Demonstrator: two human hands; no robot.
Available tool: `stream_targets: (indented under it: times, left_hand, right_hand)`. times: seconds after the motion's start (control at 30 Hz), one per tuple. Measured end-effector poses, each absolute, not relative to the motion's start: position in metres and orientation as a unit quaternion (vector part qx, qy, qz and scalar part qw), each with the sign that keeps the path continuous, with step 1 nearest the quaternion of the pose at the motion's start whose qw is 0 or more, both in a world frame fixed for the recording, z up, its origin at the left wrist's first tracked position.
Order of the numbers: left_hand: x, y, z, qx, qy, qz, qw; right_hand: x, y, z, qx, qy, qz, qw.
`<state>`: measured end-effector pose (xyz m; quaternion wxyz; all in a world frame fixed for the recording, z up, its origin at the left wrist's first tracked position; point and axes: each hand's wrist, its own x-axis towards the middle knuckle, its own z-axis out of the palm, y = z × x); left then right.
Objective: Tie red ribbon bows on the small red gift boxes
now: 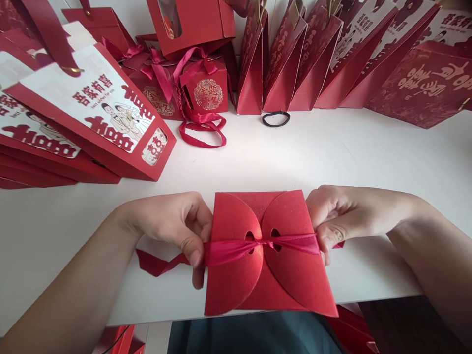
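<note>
A red gift box with curved overlapping flaps and two small holes sits at the table's front edge. Across its top runs a magenta satin ribbon, crossed in a small knot at the middle between the holes. At the box's left side, my left hand pinches the ribbon between thumb and fingers, and a loose tail trails out to the left. My right hand is closed on the ribbon's other end at the right side, with a short tip showing past the fingers.
Red gift bags with a printed couple stand at the left. Small red boxes with ribbons are at the back centre, a loose ribbon loop before them. A black hair tie lies near the row of red bags along the back.
</note>
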<state>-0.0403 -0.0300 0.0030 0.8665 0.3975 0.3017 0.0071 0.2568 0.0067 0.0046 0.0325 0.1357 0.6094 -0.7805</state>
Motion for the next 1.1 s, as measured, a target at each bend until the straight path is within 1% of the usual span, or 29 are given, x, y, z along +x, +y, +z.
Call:
stream_targets:
  times: [0.23, 0.53, 0.77, 1.1]
  left_hand:
    - [-0.0385, -0.0301, 0.0038, 0.383, 0.292, 0.014, 0.876]
    - [-0.0409, -0.0317, 0.0012, 0.39, 0.298, 0.013, 0.871]
    - [-0.041, -0.0311, 0.0015, 0.398, 0.299, 0.013, 0.867]
    - [-0.0404, -0.0317, 0.0025, 0.394, 0.305, 0.013, 0.867]
  right_hand:
    - [0.2576, 0.0069, 0.0068, 0.141, 0.615, -0.774, 0.057]
    - [0.2584, 0.0079, 0.0047, 0.125, 0.63, -0.765, 0.058]
    - [0.2594, 0.0075, 0.0036, 0.147, 0.607, -0.778, 0.074]
    - [0.2583, 0.0069, 0.0038, 0.149, 0.607, -0.777, 0.076]
